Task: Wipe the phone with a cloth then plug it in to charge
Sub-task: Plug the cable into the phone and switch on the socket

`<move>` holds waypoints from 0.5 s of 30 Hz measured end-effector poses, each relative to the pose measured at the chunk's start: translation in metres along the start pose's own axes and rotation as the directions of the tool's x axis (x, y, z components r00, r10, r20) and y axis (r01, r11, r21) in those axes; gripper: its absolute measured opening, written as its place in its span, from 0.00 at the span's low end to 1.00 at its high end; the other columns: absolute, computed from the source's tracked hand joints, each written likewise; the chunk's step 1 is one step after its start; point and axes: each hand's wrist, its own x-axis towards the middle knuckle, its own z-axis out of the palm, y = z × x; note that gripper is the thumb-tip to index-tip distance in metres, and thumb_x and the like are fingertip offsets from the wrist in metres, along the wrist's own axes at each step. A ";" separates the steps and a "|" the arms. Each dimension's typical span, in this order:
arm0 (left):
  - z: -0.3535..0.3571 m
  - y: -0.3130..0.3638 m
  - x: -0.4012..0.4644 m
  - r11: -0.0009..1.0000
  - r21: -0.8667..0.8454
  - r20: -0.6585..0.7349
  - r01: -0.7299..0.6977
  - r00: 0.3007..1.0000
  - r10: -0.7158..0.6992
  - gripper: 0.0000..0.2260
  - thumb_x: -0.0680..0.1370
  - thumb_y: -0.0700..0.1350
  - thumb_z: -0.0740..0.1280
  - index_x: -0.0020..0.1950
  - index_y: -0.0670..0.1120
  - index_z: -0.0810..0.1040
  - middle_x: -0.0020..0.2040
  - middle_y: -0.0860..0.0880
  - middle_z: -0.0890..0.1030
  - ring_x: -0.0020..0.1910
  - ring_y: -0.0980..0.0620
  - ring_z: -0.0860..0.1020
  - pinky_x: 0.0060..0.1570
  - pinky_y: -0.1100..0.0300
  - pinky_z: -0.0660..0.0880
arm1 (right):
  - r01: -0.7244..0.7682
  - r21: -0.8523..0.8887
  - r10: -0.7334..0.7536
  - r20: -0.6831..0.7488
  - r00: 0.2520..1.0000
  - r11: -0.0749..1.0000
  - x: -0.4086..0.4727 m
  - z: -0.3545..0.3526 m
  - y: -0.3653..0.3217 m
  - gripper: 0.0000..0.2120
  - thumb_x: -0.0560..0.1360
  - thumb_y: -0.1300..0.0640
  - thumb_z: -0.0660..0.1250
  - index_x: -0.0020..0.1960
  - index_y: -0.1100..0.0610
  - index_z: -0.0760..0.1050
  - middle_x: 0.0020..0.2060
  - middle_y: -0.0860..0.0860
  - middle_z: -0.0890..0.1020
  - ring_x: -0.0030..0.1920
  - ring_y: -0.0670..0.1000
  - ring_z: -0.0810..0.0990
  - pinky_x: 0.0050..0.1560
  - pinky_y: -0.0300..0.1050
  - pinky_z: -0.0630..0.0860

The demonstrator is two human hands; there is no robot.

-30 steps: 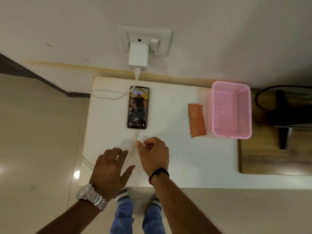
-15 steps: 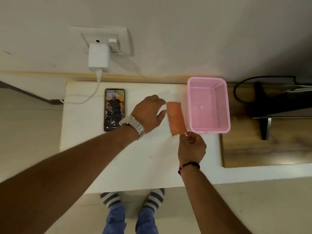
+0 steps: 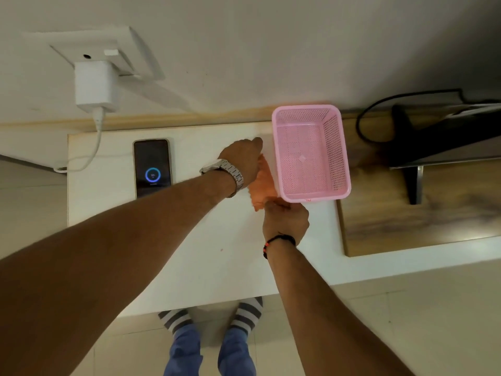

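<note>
Both hands grasp the orange cloth (image 3: 260,185) just left of pink basket (image 3: 311,153): left hand (image 3: 242,161) far end, right hand (image 3: 286,221) near end. Phone (image 3: 152,168) lies left on surface (image 3: 189,253), charging ring lit.

The left arm is stretched forward and across to the right, a metal watch (image 3: 226,173) worn at its wrist. The left hand (image 3: 242,158) is laid knuckles up, its fingers hidden. The right arm is extended straight ahead, a dark band (image 3: 278,241) at the wrist; the right hand (image 3: 286,219) is curled, fingertips pinched together.
</note>
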 end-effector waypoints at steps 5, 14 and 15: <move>-0.010 0.005 0.003 0.979 -0.136 0.123 0.152 0.983 -0.136 0.05 0.77 0.46 0.71 0.51 0.46 0.80 0.51 0.48 0.80 0.49 0.47 0.79 0.44 0.56 0.74 | -0.067 0.111 0.060 0.071 0.996 0.992 -0.006 0.000 -0.005 0.05 0.73 0.57 0.72 0.39 0.56 0.82 0.35 0.48 0.85 0.37 0.49 0.81 0.38 0.35 0.70; -0.097 0.017 -0.026 0.909 -0.360 0.276 0.211 0.955 -0.112 0.14 0.70 0.42 0.77 0.53 0.51 0.81 0.47 0.51 0.83 0.40 0.50 0.83 0.40 0.56 0.81 | -0.308 0.478 0.189 0.281 0.941 0.823 -0.034 -0.059 -0.027 0.14 0.69 0.65 0.78 0.51 0.55 0.80 0.38 0.55 0.87 0.39 0.53 0.88 0.32 0.41 0.81; -0.108 0.026 -0.022 0.913 -0.374 0.255 0.162 0.965 -0.067 0.13 0.70 0.41 0.77 0.52 0.50 0.82 0.45 0.50 0.85 0.39 0.49 0.84 0.40 0.56 0.82 | -0.290 0.498 0.171 0.271 0.947 0.817 -0.030 -0.067 -0.032 0.14 0.69 0.64 0.78 0.52 0.54 0.80 0.39 0.54 0.87 0.39 0.52 0.88 0.32 0.40 0.81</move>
